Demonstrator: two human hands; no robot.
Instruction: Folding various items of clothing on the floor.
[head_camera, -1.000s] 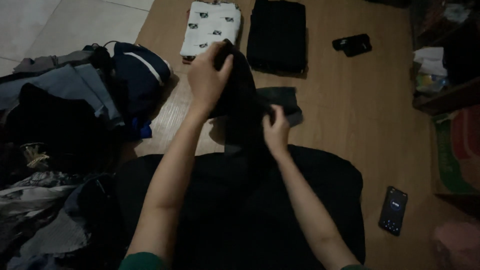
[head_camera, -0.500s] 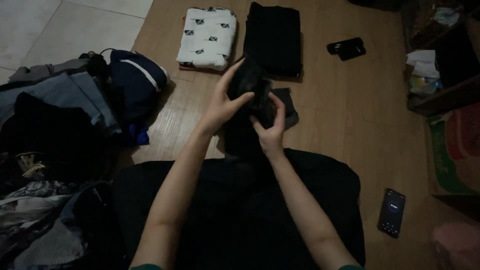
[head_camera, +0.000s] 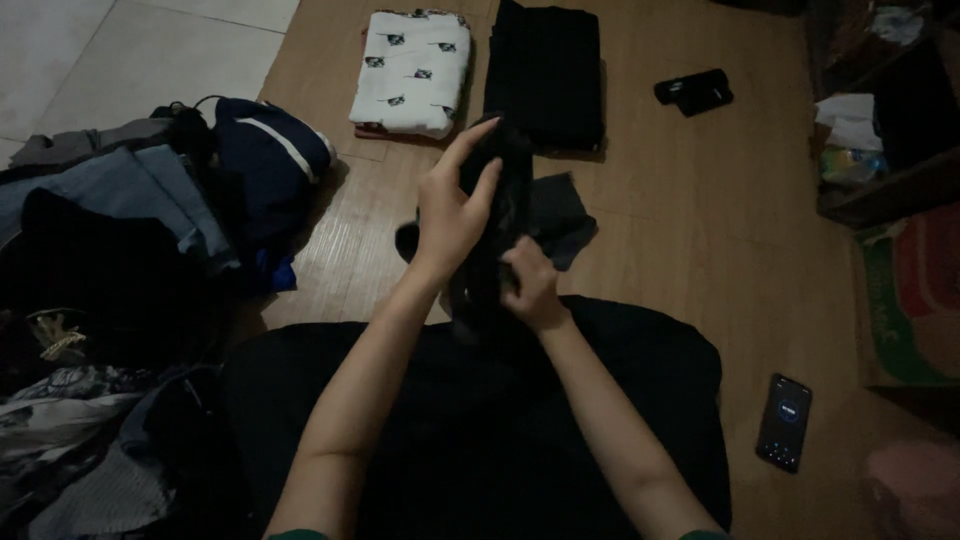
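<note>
Closest to us is our own lap, all black fabric, with both forearms reaching out over it. Our right hand (head_camera: 530, 290) is curled tight around the lower part of a dark garment (head_camera: 500, 215), pinching it just above the lap. Our left hand (head_camera: 455, 210) is higher up, gripping the upper part of that same garment with the thumb on one side and the fingers (head_camera: 478, 135) stretched up along it. So the garment hangs between our two hands, held up off the wooden floor (head_camera: 690, 230) right in front of us. It's pretty dim, so we can't tell what kind of clothing it is.

Just behind the hands there's a small dark grey cloth (head_camera: 560, 215) lying on the floor. Off to our left sits a big messy heap of clothes (head_camera: 130, 260), blues and blacks mostly, with a navy piece (head_camera: 265, 145) on its near edge. To the right, on the floor beside our lap, is a phone (head_camera: 785, 421) with its screen lit.

Farther out, two folded stacks sit side by side: a white patterned one (head_camera: 412, 70) and a black one (head_camera: 547, 75). A small black object (head_camera: 695, 90) lies right of those, too dark to identify. A low shelf (head_camera: 885, 120) with clutter is at the far right edge.
</note>
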